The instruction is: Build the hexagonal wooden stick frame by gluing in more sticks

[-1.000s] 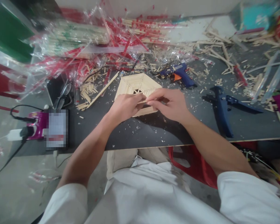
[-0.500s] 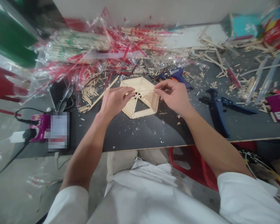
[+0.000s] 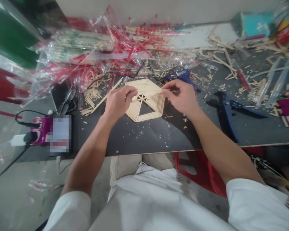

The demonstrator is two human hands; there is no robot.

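The left hand (image 3: 118, 101) and the right hand (image 3: 181, 96) are now farther apart than one second ago, with fingertips pinched narrow on the ends of one thin stick (image 3: 149, 93). Between and below them lies the hexagonal stick frame (image 3: 146, 102); its near opening is now uncovered. Beyond the right hand, the glue gun (image 3: 180, 75) leaves little room. Nearer than both hands, the dark table (image 3: 139, 139) is mostly free until its edge.
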